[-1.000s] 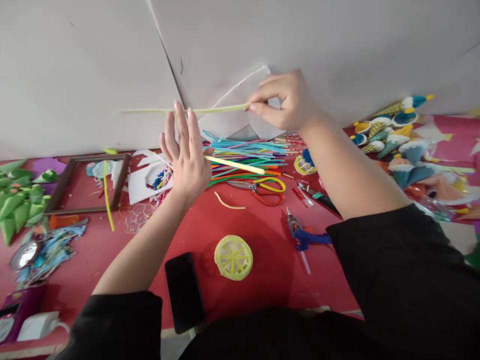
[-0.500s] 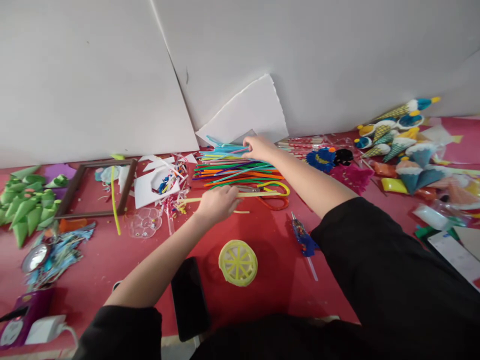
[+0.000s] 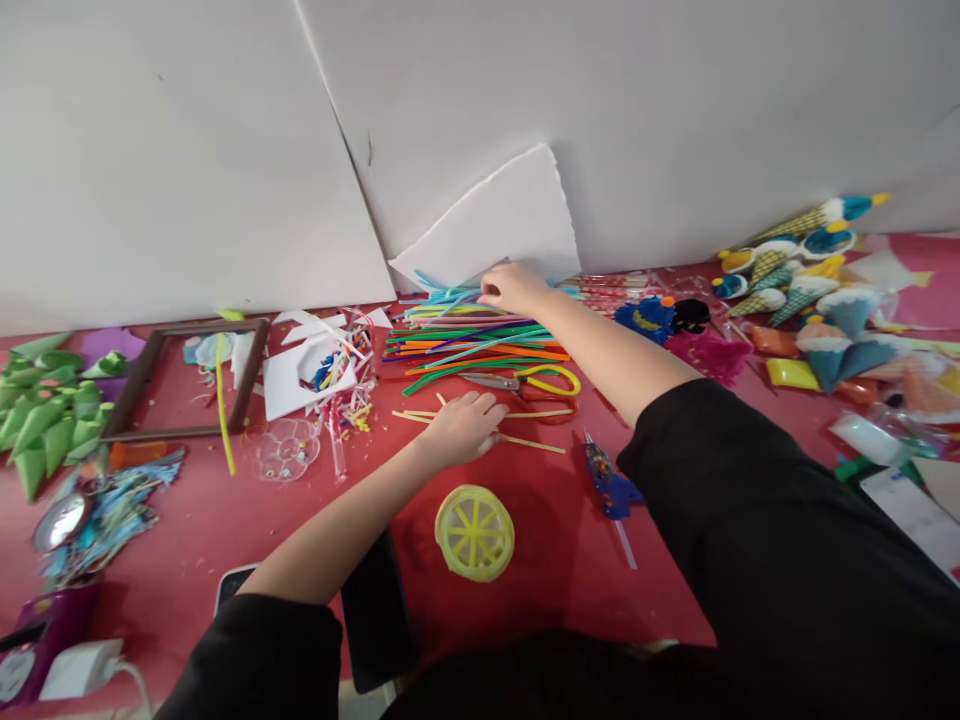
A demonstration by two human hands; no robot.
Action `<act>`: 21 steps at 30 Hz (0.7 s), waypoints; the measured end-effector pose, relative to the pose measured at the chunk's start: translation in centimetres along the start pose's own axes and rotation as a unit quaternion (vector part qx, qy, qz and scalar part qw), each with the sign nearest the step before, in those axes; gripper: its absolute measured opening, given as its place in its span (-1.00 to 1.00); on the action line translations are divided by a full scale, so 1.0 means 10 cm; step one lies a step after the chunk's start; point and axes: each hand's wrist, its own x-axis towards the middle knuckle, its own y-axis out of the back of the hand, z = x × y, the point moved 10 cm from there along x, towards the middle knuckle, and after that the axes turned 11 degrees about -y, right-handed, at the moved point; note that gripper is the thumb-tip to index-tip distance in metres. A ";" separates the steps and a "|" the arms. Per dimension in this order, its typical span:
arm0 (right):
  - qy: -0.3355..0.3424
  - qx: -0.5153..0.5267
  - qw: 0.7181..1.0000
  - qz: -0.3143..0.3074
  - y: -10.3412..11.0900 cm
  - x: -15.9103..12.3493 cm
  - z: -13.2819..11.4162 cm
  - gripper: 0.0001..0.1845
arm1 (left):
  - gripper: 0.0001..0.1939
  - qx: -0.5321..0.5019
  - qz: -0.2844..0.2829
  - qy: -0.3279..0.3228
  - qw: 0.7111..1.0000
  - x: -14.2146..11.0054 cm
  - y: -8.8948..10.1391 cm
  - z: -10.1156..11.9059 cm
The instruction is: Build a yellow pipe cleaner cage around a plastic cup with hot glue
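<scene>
My right hand [image 3: 516,288] reaches to the back of the table, its thumb and finger pinched at the light blue end of a pile of coloured pipe cleaners [image 3: 480,345]. Which strand it grips is hard to see. Lower down, my left hand [image 3: 466,428] has its fingers curled over several pale yellow pipe cleaners [image 3: 536,445], whose ends stick out on both sides at different angles. Scissors [image 3: 551,380] with yellow and orange handles lie just behind that hand. Nearer me rests a round yellow lemon slice piece [image 3: 475,533] with spokes.
A blue glue gun [image 3: 611,480] lies at the right, a black phone [image 3: 375,620] at front left. Leftward are a brown frame [image 3: 127,395], a clear bead tray [image 3: 285,450] and green paper cones [image 3: 52,420]. Small decorated cones [image 3: 802,290] crowd the far right.
My left hand has moved slightly right and down, and more pale yellow strands now show fanned out around it. The right hand has shifted a little left over the pile.
</scene>
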 end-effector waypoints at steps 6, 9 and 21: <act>0.001 0.012 1.000 -0.023 -0.22 0.03 -0.04 -0.59 | -0.76 0.002 0.018 -0.011 1.000 -0.01 0.09 -0.02; -0.013 0.039 0.999 -0.023 -0.22 0.12 0.00 -0.57 | -0.74 0.006 0.034 -0.005 0.999 -0.04 0.15 -0.09; 0.066 0.047 0.996 0.041 -0.08 -0.05 -0.14 -0.70 | -0.70 0.001 0.093 0.048 0.995 -0.09 0.32 -0.40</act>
